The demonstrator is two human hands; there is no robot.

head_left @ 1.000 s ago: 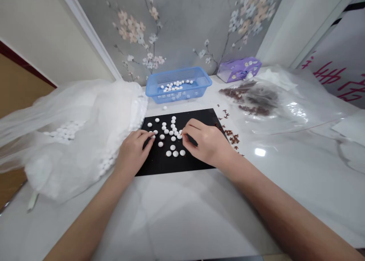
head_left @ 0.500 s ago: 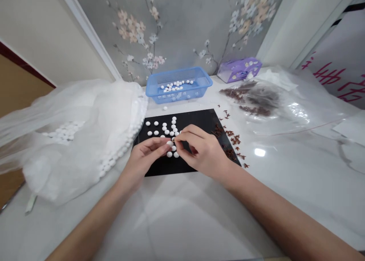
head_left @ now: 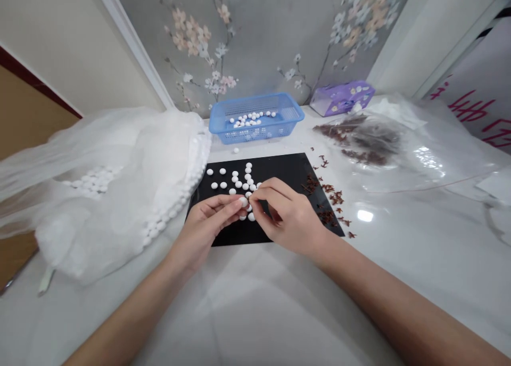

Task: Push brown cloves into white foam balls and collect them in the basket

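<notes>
White ball (head_left: 243, 201): one, held above the black mat (head_left: 279, 166), pinched between thumb and forefinger of the left hand (head_left: 203, 222). Small brown piece (head_left: 250, 197): one, mostly hidden, gripped by the thumb and forefinger of the right hand (head_left: 295, 217), which are pressed together just beside the ball.

Loose white balls (head_left: 238, 184): several, spread over the mat, some partly covered by the hands. Brown pieces (head_left: 327, 217): many, small and irregular, scattered across the mat's right edge and onto the white table (head_left: 255, 302).

Single white ball (head_left: 236, 150): placed on the table between mat and blue basket (head_left: 255, 136). Basket: perforated, a cluster of white balls contained within. White bag (head_left: 131, 142): set left of the mat, filled with white balls. Clear bag (head_left: 415, 169): laid at right, dark brown matter enclosed. Purple packet (head_left: 347, 98): stood near the flowered wall (head_left: 259, 35).
</notes>
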